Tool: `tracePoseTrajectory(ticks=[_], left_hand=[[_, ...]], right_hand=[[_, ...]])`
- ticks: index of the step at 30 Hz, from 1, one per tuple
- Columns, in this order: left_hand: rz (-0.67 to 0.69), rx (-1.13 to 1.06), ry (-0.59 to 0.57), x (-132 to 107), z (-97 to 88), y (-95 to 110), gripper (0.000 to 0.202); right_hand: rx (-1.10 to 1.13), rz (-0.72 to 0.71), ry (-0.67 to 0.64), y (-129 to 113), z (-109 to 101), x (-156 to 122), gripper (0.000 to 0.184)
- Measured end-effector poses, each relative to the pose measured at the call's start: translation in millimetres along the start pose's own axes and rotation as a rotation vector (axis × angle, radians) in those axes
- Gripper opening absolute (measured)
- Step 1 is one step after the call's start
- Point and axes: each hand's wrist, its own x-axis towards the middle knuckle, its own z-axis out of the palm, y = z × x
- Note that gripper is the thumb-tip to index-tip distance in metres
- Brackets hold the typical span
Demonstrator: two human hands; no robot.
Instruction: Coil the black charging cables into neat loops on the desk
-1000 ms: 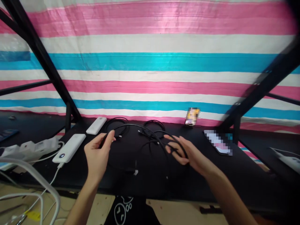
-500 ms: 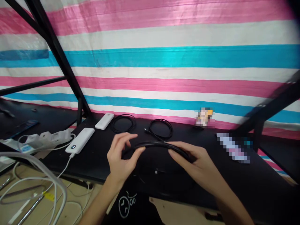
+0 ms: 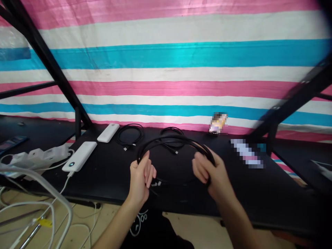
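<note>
The left grip is holding the left side of a black coil, its thumb pressing along the cord, while the right grip is curling round the right side — both are clasping cord, and neither is standing wide. The coil is arching over the middle of the table, its far side bowing between the two grips. Pale plugs are showing just right of the left grip; whether they are touching the table is not showing clearly.

Judging by this, the step in hand is apparently shaping the cord's turns into one ring. The next move is calling for an even hold on both sides — so the turns are staying together — and for some care with the plugs.

Beyond, one loop is lying at the far left and another loop is lying behind the coil, with two white power banks resting farther left
</note>
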Motion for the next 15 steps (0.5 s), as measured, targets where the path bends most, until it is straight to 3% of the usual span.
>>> tracePoseTrajectory(ticks=[2,5,9,12,13,15], left_hand=[[-0.025,-0.053,0.088,-2,8.9,-2,0.061],[0.003,-0.024,0.135,-2,13.9,-12,0.06],[0.063,0.211,0.013,0,1.0,-29,0.052],[0.087,0.343,0.08,2,-7.1,-37,0.025],[0.031,0.297,0.112,2,-7.0,-38,0.028],[-0.225,0.098,0.109,2,-3.4,-39,0.034]], right_hand=[[0.093,0.084,0.022,11,12,-4,0.023],[0.256,0.158,0.074,19,23,-12,0.043],[0.34,0.061,0.146,20,14,-17,0.062],[0.2,-0.001,0.104,30,7,-23,0.062],[0.135,0.009,0.072,36,8,-26,0.06],[0.041,0.054,0.0,50,13,-32,0.059]])
